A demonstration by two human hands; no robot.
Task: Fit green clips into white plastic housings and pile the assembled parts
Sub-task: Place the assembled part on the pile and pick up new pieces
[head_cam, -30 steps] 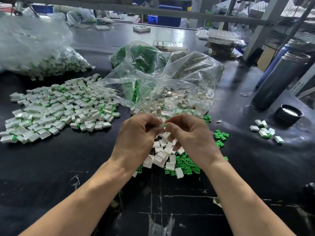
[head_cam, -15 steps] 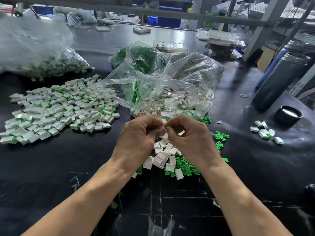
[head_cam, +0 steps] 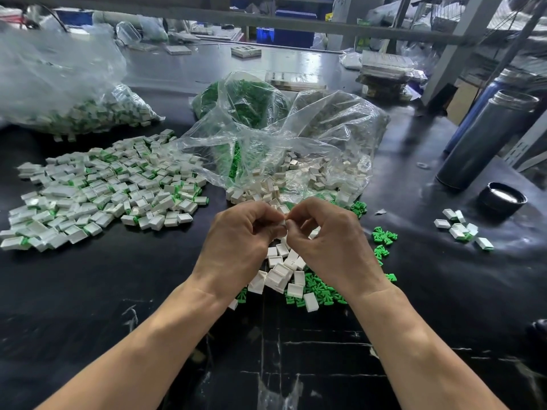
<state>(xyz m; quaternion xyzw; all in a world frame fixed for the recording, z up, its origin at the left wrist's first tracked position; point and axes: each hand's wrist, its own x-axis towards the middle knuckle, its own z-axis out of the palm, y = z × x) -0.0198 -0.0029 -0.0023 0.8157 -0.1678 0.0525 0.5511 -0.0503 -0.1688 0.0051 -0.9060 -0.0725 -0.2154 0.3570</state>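
your left hand [head_cam: 236, 244] and right hand [head_cam: 331, 241] meet fingertip to fingertip above the middle of the black counter [head_cam: 124, 291], both curled in a tight grip, and between them you're pinching one small white housing [head_cam: 282, 222]; only a sliver of it shows, and whether a clip sits in it i cannot tell. right beneath your knuckles lie loose white housings [head_cam: 281, 273], mixed on their right with a scatter of green clips [head_cam: 322, 291], a few more clips [head_cam: 383, 235] lying just off to the right. behind your hands, a clear bag [head_cam: 296, 143] gapes open toward you with white housings spilling from its mouth, and a second bag of green clips [head_cam: 248, 99] sits behind it. out toward the left edge spreads the big pile of assembled parts [head_cam: 97, 190], white with green showing, and behind that, at the far left, a full bag of assembled pieces [head_cam: 74, 93]. over on the right, a small cluster of assembled parts [head_cam: 461, 229] lies near the edge, a black cap [head_cam: 503, 198] just behind it, and a dark metal flask [head_cam: 488, 137] standing uncapped behind that.
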